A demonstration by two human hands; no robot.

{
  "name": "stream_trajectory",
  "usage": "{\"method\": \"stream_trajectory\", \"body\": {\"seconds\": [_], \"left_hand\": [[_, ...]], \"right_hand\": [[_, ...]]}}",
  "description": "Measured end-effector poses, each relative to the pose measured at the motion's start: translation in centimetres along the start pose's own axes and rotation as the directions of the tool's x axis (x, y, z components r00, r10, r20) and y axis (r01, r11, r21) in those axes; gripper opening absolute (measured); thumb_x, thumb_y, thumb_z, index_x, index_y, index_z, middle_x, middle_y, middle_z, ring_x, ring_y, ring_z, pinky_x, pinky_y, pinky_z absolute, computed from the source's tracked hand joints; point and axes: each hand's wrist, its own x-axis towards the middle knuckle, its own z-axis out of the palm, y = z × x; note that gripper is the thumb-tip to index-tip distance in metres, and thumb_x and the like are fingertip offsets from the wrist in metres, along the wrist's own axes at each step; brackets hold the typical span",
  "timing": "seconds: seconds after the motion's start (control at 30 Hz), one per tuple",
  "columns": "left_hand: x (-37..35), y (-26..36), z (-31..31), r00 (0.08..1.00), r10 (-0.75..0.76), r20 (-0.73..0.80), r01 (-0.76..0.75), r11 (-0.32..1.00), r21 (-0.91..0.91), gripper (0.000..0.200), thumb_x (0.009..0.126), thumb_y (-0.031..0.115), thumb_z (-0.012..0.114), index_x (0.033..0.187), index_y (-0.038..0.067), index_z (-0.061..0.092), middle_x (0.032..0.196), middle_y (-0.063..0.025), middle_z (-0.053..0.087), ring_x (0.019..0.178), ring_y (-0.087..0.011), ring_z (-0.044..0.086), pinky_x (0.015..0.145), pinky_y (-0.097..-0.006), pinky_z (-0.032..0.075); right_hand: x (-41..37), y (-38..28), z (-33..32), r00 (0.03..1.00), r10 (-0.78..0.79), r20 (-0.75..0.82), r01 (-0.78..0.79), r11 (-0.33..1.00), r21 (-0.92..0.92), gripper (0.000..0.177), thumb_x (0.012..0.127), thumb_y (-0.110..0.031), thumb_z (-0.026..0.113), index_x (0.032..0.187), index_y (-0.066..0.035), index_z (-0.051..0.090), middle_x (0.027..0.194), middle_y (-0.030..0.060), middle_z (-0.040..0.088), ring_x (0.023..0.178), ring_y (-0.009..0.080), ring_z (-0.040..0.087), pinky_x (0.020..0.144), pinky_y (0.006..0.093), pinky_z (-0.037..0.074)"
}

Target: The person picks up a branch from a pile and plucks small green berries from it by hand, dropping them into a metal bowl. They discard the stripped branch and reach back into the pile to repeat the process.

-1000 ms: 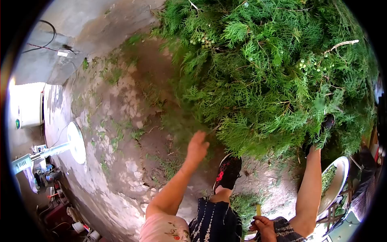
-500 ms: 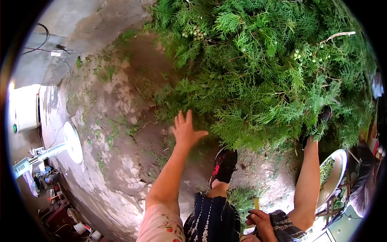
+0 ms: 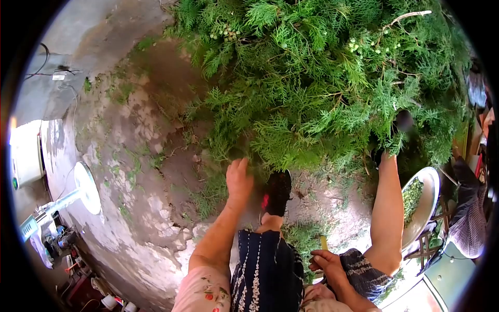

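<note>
My left hand (image 3: pixel 239 182) reaches to the lower edge of a big heap of green evergreen branches (image 3: pixel 312 83), with scaly sprays and small pale cones. Its fingers are curled in among the tips of a sprig, partly blurred. Low in the view, my right hand (image 3: pixel 328 264) rests by my thigh with fingers bent together. A short yellow strip (image 3: pixel 324 243) stands right at those fingertips; whether the hand holds it I cannot tell. Between the hands is my black shoe (image 3: pixel 278 192) with red marks, its toe against the branches.
A light basin (image 3: pixel 429 200) of green pieces stands right, beyond my bare leg. A white round-based stand (image 3: pixel 87 188) lies on the worn concrete floor (image 3: pixel 140 229) at left. Loose sprigs litter the ground. Assorted clutter (image 3: pixel 62 239) fills the lower left.
My left hand, spread wide before, has curled its fingers at the branch edge. The whole view has shifted, so the scene sits slightly higher and further left. My right hand keeps its place.
</note>
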Motion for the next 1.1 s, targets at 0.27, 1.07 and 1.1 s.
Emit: {"method": "stream_trajectory", "body": {"seconds": [0.27,1.07,1.1], "left_hand": [[0.6,4.0,3.3,0.963,-0.117,0.244,0.011,0.919,0.395,0.042,0.067,0.006,0.059,0.108,0.004,0.055,0.125,-0.0127,0.041,0.095,-0.0304,0.048,0.077,-0.0430,0.041],[-2.3,12.4,-6.1,0.890,0.446,0.096,-0.351,0.804,-0.480,0.023,0.069,0.005,0.066,0.088,0.002,0.055,0.090,-0.0175,0.058,0.085,-0.0349,0.058,0.073,-0.0380,0.048],[-2.0,13.7,-5.8,0.841,0.491,0.226,-0.327,0.795,-0.510,0.027,0.069,0.007,0.067,0.091,0.001,0.053,0.092,-0.0184,0.057,0.088,-0.0358,0.056,0.076,-0.0398,0.047]], "right_hand": [[0.2,0.4,-0.6,1.000,-0.014,0.004,0.014,1.000,0.024,0.025,0.087,-0.007,0.052,0.109,0.003,0.056,0.084,0.0103,0.063,0.071,0.0169,0.061,0.068,0.0279,0.049],[0.3,-9.9,5.0,0.667,-0.745,-0.006,0.745,0.667,0.008,0.075,0.079,-0.021,0.066,0.138,-0.003,0.023,0.124,0.0134,0.042,0.110,0.0239,0.046,0.087,0.0364,0.044],[1.0,-10.8,5.5,0.677,-0.733,-0.068,0.736,0.672,0.084,0.072,0.080,-0.020,0.065,0.137,-0.002,0.025,0.122,0.0142,0.044,0.107,0.0249,0.048,0.085,0.0357,0.045]]}}
